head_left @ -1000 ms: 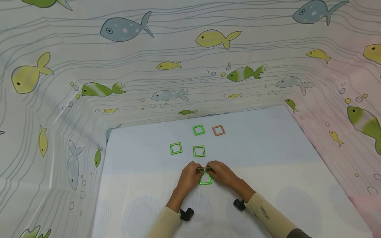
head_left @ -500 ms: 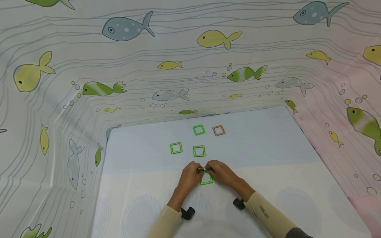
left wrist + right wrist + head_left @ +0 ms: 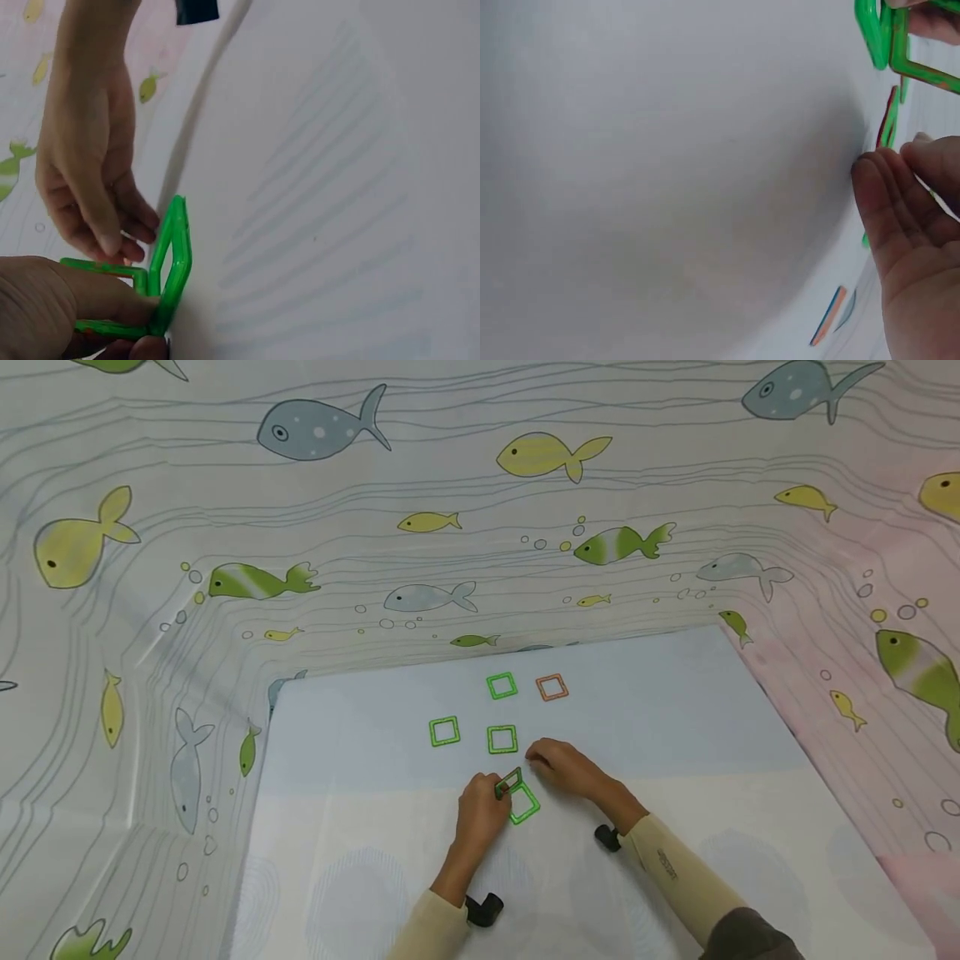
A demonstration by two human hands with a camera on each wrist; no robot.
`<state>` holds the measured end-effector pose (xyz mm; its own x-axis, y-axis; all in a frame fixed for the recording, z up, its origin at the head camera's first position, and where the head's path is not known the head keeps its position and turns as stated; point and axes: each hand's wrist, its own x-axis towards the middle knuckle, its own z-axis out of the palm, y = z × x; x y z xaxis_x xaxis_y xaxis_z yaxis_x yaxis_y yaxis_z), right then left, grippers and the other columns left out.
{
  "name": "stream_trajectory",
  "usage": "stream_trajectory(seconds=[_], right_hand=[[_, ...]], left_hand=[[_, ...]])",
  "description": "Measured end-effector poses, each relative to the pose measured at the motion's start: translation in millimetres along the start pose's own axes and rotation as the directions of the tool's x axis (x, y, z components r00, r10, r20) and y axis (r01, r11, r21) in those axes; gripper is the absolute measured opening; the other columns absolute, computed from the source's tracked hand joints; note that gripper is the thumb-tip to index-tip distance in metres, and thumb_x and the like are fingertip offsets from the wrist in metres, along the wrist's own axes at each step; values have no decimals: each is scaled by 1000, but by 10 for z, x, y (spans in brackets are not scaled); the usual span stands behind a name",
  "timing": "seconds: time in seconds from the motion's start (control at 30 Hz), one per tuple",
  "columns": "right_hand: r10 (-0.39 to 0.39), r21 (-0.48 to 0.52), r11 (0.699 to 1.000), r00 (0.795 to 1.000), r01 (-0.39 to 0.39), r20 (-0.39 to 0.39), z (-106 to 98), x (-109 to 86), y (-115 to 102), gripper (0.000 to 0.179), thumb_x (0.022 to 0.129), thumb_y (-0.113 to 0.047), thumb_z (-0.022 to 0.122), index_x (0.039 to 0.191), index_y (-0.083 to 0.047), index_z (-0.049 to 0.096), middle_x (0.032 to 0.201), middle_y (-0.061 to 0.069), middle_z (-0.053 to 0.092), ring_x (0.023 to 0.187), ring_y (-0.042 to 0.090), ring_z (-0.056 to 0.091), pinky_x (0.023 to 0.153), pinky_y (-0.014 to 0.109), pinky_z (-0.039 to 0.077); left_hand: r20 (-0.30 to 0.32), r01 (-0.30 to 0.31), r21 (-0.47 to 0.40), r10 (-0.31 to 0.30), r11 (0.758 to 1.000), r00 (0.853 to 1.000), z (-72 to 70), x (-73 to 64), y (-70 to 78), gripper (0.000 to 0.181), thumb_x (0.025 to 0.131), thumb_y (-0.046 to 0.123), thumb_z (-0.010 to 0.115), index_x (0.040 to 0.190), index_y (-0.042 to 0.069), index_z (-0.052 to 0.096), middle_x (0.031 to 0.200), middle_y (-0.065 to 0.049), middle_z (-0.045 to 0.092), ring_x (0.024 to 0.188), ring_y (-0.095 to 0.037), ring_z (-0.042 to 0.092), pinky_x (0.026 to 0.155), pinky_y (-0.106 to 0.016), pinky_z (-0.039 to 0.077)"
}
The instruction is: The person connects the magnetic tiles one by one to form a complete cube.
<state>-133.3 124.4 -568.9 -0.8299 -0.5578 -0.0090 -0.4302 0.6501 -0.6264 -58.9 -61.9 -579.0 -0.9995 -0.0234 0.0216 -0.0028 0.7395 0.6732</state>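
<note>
Two green square frames, like magnetic building tiles, meet along one edge at an angle in the head view. My left hand (image 3: 482, 814) pinches the standing frame (image 3: 513, 779) near its lower left corner; the other frame (image 3: 534, 806) lies beside the fingers. In the left wrist view the thumb covers part of the standing frame (image 3: 112, 328), while the second frame (image 3: 180, 277) tilts away from it. Up and to the right, my right hand (image 3: 566, 768) hovers with loosely bent fingers (image 3: 870, 187) and nothing between them. A loose green frame (image 3: 502, 740) is near its fingertips.
Farther back on the pale table (image 3: 660, 710) lie another green frame (image 3: 444, 732), a green frame (image 3: 502, 686) and an orange frame (image 3: 552, 687). A fish-print sheet (image 3: 337, 527) rises behind the table and along its sides.
My right hand has let go of the joined frames and moved up and right. My left hand still holds them, and the pair has turned, its right side swinging up.
</note>
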Motion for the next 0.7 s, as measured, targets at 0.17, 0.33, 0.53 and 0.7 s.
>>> stream_trajectory(seconds=[0.17, 0.33, 0.53, 0.7], right_hand=[[26, -45, 999, 1000, -27, -10, 4, 236, 8, 15, 97, -7, 62, 109, -1, 69, 102, 7, 69, 93, 17, 64, 83, 35, 54], [36, -133, 991, 999, -34, 15, 22, 508, 8, 37, 98, -23, 65, 126, 0, 62, 112, 9, 61, 97, 18, 58, 86, 34, 51], [26, -191, 982, 996, -9, 86, 48, 720, 30, 64, 90, -40, 73, 137, -1, 55, 114, 10, 50, 93, 18, 47, 82, 32, 46], [76, -126, 990, 993, -64, 94, 49, 747, 11, 57, 84, -37, 80, 122, -2, 57, 107, 8, 48, 88, 18, 46, 76, 32, 45]], left_hand=[[-8, 58, -40, -59, 997, 998, 35, -49, 22, 5, 80, -3, 69, 80, 3, 70, 72, -2, 54, 62, -11, 49, 51, -23, 41], [-36, 75, -58, -77, 995, 996, 60, -69, 52, 6, 81, -3, 69, 77, 2, 68, 70, -2, 53, 60, -11, 49, 50, -23, 41], [-31, 82, -64, -85, 995, 996, 81, -46, 44, 8, 82, -2, 68, 76, 3, 67, 71, -2, 54, 61, -11, 51, 51, -22, 43], [-11, 113, -81, -115, 990, 993, 70, -62, 36, 7, 83, -1, 67, 77, 2, 67, 72, -3, 54, 61, -12, 50, 50, -23, 42]])
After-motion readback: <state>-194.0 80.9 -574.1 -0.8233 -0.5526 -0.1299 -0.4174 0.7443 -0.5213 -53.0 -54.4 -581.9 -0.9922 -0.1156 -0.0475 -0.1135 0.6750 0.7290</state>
